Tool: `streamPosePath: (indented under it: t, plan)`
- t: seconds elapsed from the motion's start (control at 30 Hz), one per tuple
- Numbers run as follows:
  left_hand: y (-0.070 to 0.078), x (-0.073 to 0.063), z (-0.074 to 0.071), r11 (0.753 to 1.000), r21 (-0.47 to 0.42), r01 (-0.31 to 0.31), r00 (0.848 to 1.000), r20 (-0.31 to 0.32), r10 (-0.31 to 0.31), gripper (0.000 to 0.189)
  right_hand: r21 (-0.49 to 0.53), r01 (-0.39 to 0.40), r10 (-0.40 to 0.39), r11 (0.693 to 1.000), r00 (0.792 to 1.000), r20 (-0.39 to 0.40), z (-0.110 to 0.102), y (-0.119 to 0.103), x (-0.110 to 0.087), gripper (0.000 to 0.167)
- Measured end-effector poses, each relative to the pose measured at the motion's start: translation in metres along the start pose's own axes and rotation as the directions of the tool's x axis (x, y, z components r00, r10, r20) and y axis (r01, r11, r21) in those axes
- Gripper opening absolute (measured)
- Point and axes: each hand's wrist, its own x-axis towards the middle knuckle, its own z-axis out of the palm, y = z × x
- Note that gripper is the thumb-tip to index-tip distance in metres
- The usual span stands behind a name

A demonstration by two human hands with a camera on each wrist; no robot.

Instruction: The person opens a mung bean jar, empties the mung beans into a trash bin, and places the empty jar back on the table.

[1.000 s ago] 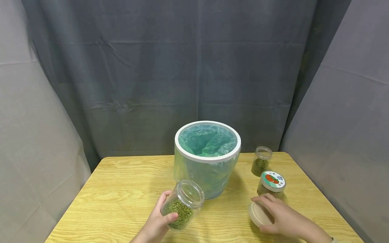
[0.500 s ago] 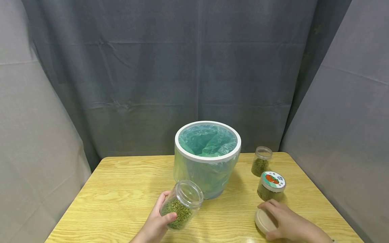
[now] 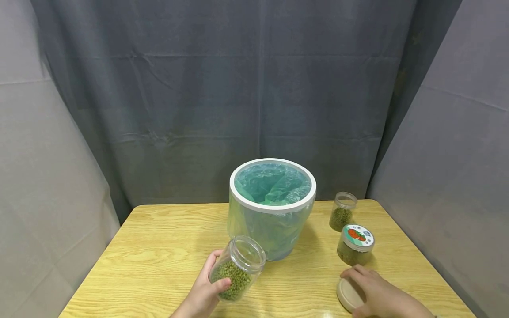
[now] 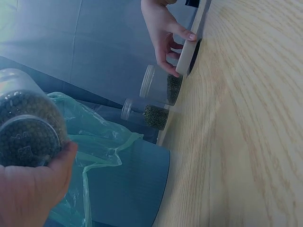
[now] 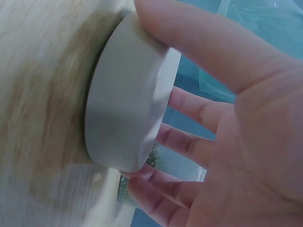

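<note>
My left hand grips a clear jar partly filled with green beans, probably mung beans. The jar has no lid and leans with its mouth up and to the right, above the table in front of the bin. At the right front, my right hand holds a round beige lid by its rim, thumb on one side and fingers on the other. In the right wrist view the lid lies flat at the tabletop; whether it bears fully on the wood I cannot tell.
A bin with a white rim and green liner stands at the table's back middle. Right of it are a small open jar of green beans and a wider jar with a tomato-printed lid. Grey curtains enclose the wooden table.
My right hand has moved the beige lid right and toward the front edge, down to the tabletop. The left hand and its jar have stayed nearly still.
</note>
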Motion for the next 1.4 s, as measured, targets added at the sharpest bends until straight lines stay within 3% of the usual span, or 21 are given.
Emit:
streamPosePath:
  t: [0.4, 0.83, 0.97, 1.23, 1.4]
  plan:
    - [0.000, -0.001, -0.002, 1.000, -0.001, 0.007, 1.000, -0.007, -0.007, 0.041, 0.002, -0.005, 0.005, 1.000, 1.000, -0.001, 0.003, 0.002, 0.001, 0.069]
    - [-0.002, -0.002, -0.004, 1.000, -0.009, -0.006, 1.000, -0.015, 0.006, 0.041, 0.043, -0.093, 0.090, 0.995, 0.994, 0.054, 0.002, 0.001, 0.003, 0.072]
    - [-0.002, -0.002, -0.004, 1.000, -0.003, -0.004, 1.000, -0.015, 0.003, 0.041, 0.006, -0.056, 0.056, 0.998, 0.998, 0.003, 0.004, -0.002, 0.002, 0.074]
    - [0.000, -0.003, -0.006, 1.000, 0.013, 0.012, 0.999, -0.045, -0.011, 0.039, 0.015, -0.035, 0.037, 0.999, 0.994, -0.103, -0.004, -0.015, 0.008, 0.054]
    - [0.004, -0.003, -0.006, 0.999, 0.039, 0.036, 0.997, -0.069, -0.034, 0.040, -0.027, -0.009, 0.003, 1.000, 0.975, -0.220, -0.014, -0.027, 0.012, 0.040]
